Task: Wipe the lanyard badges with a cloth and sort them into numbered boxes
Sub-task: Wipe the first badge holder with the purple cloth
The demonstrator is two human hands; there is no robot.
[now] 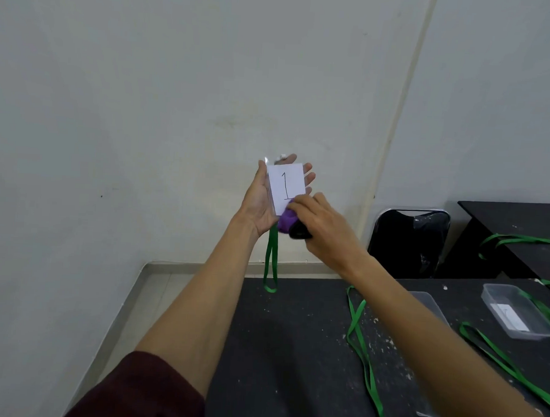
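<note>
My left hand [261, 201] is raised in front of the wall and holds a clear badge [286, 186] with a white card marked "1" flat against its palm, thumb at the left edge. The badge's green lanyard [271, 265] hangs down in a loop below the hand. My right hand [322, 225] grips a bunched purple and black cloth [288, 223] and presses it on the lower right corner of the badge.
A dark speckled table [291, 352] lies below. On it are several green lanyards [360, 350] and a clear plastic box [516, 312] with a paper label, at the right. Another clear box is partly hidden behind my right forearm. A black chair [409, 244] stands by the wall.
</note>
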